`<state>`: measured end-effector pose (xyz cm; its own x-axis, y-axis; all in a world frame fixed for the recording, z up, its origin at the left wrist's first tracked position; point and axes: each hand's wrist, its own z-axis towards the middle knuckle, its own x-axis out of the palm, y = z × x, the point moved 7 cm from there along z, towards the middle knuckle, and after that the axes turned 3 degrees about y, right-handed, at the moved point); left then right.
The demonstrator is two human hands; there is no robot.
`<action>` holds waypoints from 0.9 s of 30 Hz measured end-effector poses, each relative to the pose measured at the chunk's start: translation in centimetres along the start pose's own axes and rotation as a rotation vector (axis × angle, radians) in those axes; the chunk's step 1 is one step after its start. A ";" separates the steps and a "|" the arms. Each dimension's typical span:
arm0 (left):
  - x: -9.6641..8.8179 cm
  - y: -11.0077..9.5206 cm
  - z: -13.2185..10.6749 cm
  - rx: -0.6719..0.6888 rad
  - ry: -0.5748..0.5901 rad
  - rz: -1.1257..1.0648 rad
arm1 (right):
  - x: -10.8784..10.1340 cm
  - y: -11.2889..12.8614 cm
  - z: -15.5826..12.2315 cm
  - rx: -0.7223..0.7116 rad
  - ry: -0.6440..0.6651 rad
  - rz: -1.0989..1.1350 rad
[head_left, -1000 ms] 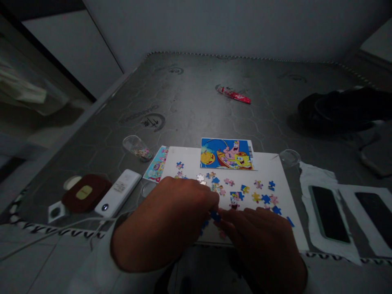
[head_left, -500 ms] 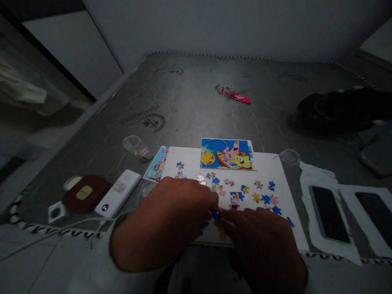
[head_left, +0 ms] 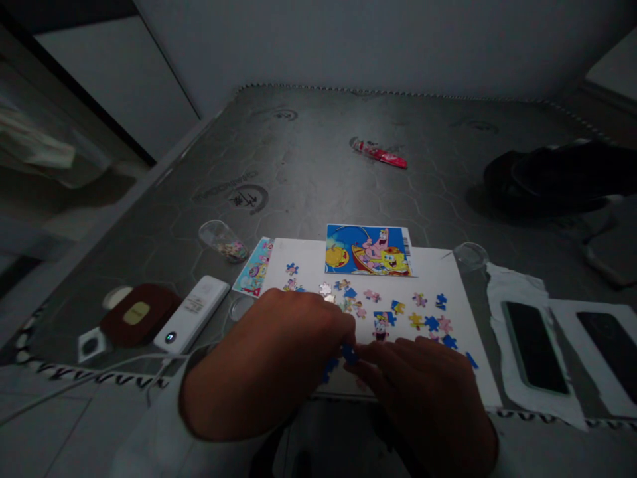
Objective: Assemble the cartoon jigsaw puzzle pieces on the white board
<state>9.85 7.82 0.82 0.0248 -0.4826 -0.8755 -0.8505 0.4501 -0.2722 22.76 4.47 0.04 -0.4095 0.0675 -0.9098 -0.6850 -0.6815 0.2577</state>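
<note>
Low over the white board (head_left: 298,249), my left hand (head_left: 303,338) and my right hand (head_left: 423,372) meet with their fingertips nearly together. Between them is a blue puzzle piece (head_left: 350,354), pinched by both hands. My left fingers are partly hidden behind the back of that hand. Loose puzzle pieces in blue, yellow and pink lie spread beyond my knuckles, among them a yellow piece (head_left: 417,321) and a pink piece (head_left: 371,296). A few joined pieces show a cartoon face (head_left: 381,325). At the board's far side lies the picture card (head_left: 368,251).
A clear cup holding pieces (head_left: 225,242) lies to the left, near a white power bank (head_left: 193,315) and a brown case (head_left: 142,314). On the right are a phone (head_left: 535,348) on white paper and a dark bag (head_left: 557,179). A red packet (head_left: 381,154) lies farther back.
The blue piece between my fingertips has shifted slightly and shows a little more of itself. Both hands stay in almost the same place.
</note>
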 end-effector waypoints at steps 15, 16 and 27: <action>-0.2 0.0 -0.2 0.020 -0.014 -0.008 | 0.5 0.2 -0.2 -0.035 0.064 0.024; -0.3 0.0 -0.2 0.014 -0.005 -0.010 | 0.5 0.2 -0.2 -0.034 0.067 0.030; -0.7 -0.1 0.0 -0.038 0.039 -0.016 | 0.2 0.0 -0.2 -0.023 0.044 0.047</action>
<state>9.90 8.14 1.46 0.0187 -0.5184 -0.8549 -0.8695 0.4138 -0.2699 22.78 4.31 -0.23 -0.4135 0.0035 -0.9105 -0.6512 -0.7000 0.2930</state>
